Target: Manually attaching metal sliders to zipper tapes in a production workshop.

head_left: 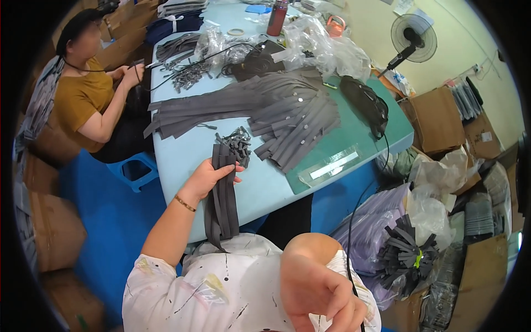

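My left hand [213,176] is closed around a bundle of dark grey zippers [224,207]. The bundle's upper end lies on the table by the fingers, and its lower end hangs over the near edge toward my lap. Just beyond the fingers is a small heap of grey zipper pulls [239,143]. Raised close to the camera, my right hand [323,293] is in front of my shirt with fingers loosely bent and apart. Nothing shows in it. Fanned across the table are many long grey zipper strips [293,108], with small white spots on some.
A pale blue table [182,160] carries a green mat [381,110], a black pouch [365,105], clear plastic bags [326,44] and a red bottle [277,17]. A co-worker [91,94] sits at the left. Cartons [437,119] and a fan [412,36] stand right; a black cord [354,221] hangs beside me.
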A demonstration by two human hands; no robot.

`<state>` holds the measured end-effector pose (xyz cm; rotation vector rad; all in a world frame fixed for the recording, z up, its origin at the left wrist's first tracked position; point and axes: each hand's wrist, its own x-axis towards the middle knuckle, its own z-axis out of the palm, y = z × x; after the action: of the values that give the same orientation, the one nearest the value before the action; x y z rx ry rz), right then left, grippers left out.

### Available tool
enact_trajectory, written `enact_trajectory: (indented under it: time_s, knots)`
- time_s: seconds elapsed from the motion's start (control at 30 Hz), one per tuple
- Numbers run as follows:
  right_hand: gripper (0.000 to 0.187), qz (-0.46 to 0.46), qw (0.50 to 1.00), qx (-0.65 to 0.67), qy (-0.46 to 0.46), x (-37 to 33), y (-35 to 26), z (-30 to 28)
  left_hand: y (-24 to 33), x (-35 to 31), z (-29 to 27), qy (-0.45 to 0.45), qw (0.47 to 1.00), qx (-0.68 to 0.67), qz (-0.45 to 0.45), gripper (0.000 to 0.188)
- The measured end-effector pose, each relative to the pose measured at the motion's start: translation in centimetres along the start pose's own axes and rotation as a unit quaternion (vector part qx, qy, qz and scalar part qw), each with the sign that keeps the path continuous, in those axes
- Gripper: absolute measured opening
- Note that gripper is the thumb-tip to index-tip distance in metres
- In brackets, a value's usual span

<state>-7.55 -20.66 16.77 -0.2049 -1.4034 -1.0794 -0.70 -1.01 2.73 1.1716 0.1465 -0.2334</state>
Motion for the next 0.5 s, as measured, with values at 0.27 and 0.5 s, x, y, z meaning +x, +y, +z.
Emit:
enact_trajectory:
  time_s: [0.27, 0.5]
  knots:
    - [0.020, 0.019, 0.998, -0.034, 0.057, -2.8, 0.6, -0.4, -0.7, -1.0, -1.4, 0.066, 0.988, 0.138, 0.005, 0.026]
    - [0.030, 0.639, 0.661, -0.342, -0.193, -13.4, 2.9, -8.4, 0.0, -0.7, 0.7, -0.002, 0.985, 0.167, 0.036, 0.023]
